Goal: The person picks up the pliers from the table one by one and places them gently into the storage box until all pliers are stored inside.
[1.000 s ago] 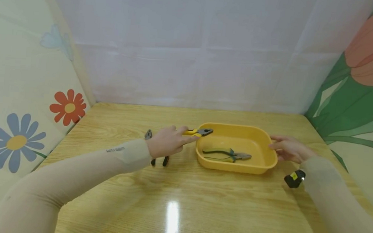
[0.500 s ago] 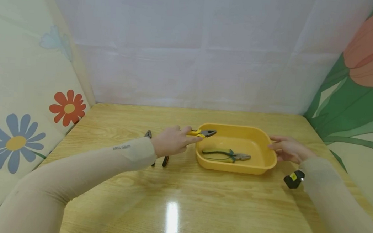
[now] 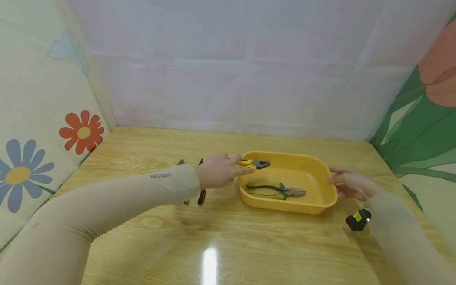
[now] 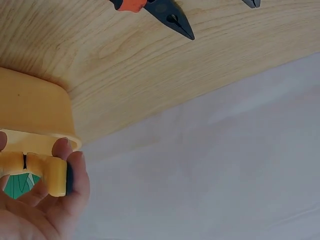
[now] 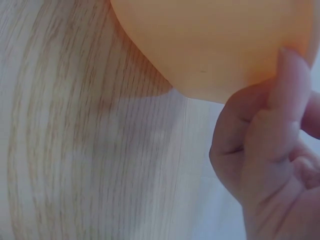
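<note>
My left hand (image 3: 216,171) holds a pair of pliers (image 3: 259,164) by its yellow-and-black handles, its grey head reaching over the left rim of a yellow plastic basin (image 3: 283,206). In the left wrist view the fingers wrap around the yellow handles (image 4: 54,175). Another pair of pliers (image 3: 294,192), green and yellow, lies inside the basin. At the basin's right end my right hand (image 3: 352,183) pinches the rim; in the right wrist view a fingertip (image 5: 290,62) presses on the outer wall.
Red-and-black pliers (image 4: 167,17) lie on the wooden table (image 3: 276,250) left of the basin, with another grey plier tip (image 4: 253,2) beyond; the left arm partly covers both. A small black block with a yellow patch (image 3: 358,220) is beside the right wrist. A white sheet hangs behind.
My left hand has moved right with the pliers, bringing their head further over the basin. The right hand has kept its hold on the rim, and the basin stays in place.
</note>
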`<state>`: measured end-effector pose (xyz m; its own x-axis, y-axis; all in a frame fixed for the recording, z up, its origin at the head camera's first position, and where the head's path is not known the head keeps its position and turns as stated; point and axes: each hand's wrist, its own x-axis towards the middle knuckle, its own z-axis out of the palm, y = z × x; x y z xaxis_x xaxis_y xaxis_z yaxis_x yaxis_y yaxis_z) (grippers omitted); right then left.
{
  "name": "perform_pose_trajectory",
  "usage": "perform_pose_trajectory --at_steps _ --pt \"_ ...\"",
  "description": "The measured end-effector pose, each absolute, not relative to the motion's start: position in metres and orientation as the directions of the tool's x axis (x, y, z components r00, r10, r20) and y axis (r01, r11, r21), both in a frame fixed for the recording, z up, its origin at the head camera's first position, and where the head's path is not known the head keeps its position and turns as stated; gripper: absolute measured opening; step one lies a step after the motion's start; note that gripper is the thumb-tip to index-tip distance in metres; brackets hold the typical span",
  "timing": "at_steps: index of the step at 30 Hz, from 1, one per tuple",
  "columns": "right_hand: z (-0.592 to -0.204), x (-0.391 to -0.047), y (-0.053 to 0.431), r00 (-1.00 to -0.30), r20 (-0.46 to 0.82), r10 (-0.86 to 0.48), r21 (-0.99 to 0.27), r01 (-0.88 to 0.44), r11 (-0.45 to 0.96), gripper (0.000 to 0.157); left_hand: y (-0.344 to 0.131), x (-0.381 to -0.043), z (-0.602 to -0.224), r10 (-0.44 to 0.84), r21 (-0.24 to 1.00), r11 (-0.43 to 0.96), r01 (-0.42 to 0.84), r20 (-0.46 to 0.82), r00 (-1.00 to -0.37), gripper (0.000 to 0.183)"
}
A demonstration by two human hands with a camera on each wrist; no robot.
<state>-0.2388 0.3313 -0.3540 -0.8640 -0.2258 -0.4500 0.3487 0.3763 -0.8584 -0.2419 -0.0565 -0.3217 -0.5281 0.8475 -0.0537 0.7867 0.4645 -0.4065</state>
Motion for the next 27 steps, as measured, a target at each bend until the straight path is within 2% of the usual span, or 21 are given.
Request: perform_pose_trajectory --at_steps 13,27 --pt "-0.353 -0.237 0.33 -0.865 -0.449 -0.223 -0.858 0.347 0.379 0.071 -0.039 -0.245 -0.326 0.853 -0.46 0.426 0.779 -0.082 -0.515 0.056" --pt "-0.353 -0.238 0.33 -0.865 -0.454 -0.215 -0.854 0.353 0.383 0.071 -0.013 -0.248 -0.322 0.811 -0.487 0.407 0.773 -0.197 -0.551 0.057"
